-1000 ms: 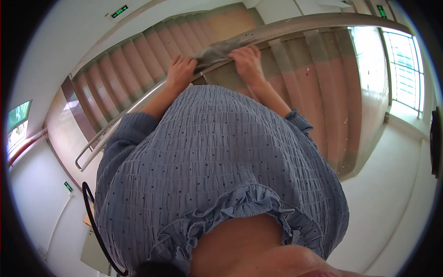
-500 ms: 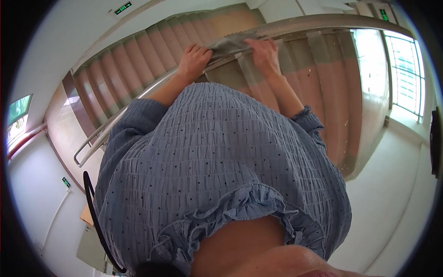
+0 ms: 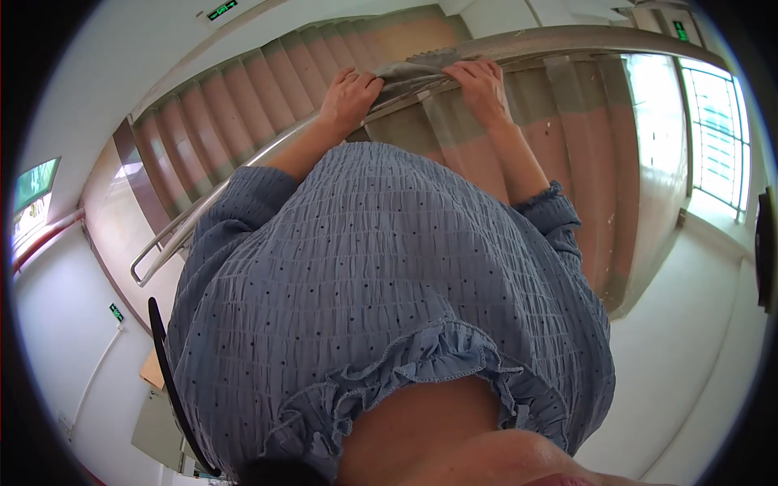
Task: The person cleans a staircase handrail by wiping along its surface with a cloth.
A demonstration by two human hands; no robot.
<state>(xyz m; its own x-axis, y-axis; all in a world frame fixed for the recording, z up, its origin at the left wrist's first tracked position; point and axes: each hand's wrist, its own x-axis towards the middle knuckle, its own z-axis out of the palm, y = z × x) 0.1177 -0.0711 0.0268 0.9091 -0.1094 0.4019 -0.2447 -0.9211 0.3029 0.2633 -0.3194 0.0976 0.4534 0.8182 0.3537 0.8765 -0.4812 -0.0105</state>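
Note:
A grey cloth lies draped over the metal handrail of a staircase. My left hand grips the cloth's left end with its fingers curled. At the other end, my right hand pinches the cloth between thumb and fingers. Between the two hands the cloth is stretched along the rail, and its far edge looks ragged or zigzag. The rail under the cloth is mostly hidden.
Stairs with reddish-brown treads run up on the left beyond the rail. More steps are on the right. The handrail's looped end is at the left. A barred window lets in light at the right.
My right hand has moved slightly right with its end of the cloth, and the cloth is more stretched out. My left hand has shifted only a little.

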